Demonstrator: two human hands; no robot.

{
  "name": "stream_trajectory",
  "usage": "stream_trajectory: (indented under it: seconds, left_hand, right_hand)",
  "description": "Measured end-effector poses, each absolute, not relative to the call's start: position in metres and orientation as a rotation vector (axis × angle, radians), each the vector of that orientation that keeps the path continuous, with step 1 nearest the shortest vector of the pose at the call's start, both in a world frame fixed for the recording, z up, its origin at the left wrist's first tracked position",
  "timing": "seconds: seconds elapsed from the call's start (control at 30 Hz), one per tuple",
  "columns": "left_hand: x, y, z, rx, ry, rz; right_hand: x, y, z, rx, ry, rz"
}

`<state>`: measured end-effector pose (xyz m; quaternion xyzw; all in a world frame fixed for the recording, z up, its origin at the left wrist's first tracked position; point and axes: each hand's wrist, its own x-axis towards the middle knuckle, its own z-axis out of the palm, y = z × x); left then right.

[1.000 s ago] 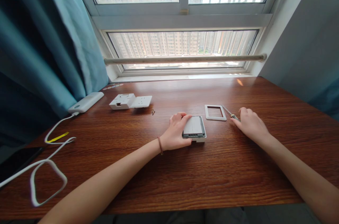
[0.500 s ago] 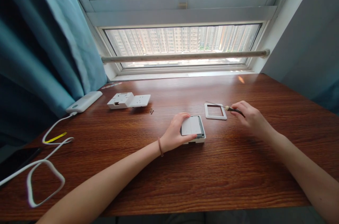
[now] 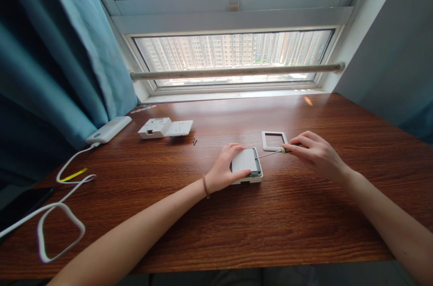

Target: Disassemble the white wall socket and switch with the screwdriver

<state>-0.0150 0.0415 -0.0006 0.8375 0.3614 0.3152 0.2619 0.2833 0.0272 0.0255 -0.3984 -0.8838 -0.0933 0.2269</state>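
Note:
My left hand (image 3: 226, 166) grips a white wall switch (image 3: 244, 160) on its mounting box, thumb along the near side and fingers at the far side. A grey edge strip shows at the switch's right. My right hand (image 3: 313, 153) is closed round the dark handle of a screwdriver (image 3: 269, 154). Its thin shaft points left, and the tip meets the switch's right edge; whether it sits in a slot is too small to tell. Just beyond the shaft lies a white square frame (image 3: 274, 148), flat on the wooden table.
A white box (image 3: 155, 128) with a socket plate (image 3: 180, 128) leaning on it stands at the back left, with small screws (image 3: 194, 141) beside it. Further left are a white power bank (image 3: 108, 130), a looped white cable (image 3: 81, 227), a yellow strip (image 3: 73, 175) and a dark phone-like slab (image 3: 23, 205).
My right hand has moved slightly left and nearer, bringing the screwdriver's tip from above the white frame to the switch's right edge. My left hand keeps its hold on the switch.

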Motion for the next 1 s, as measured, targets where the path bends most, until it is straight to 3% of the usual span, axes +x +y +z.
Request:
stream_trajectory:
  seconds: [0.27,0.63,1.0]
  left_hand:
    - [-0.015,0.042,-0.001,2.328,0.991,0.804]
    - [-0.014,0.042,0.0,2.317,1.002,0.82]
    - [-0.016,0.043,-0.003,2.273,0.971,0.849]
  right_hand:
    - [0.28,0.027,0.018,-1.117,-2.433,-0.213]
    - [0.279,0.041,-0.014,-1.181,-2.298,0.465]
    - [0.281,0.042,-0.019,-1.252,-2.235,0.576]
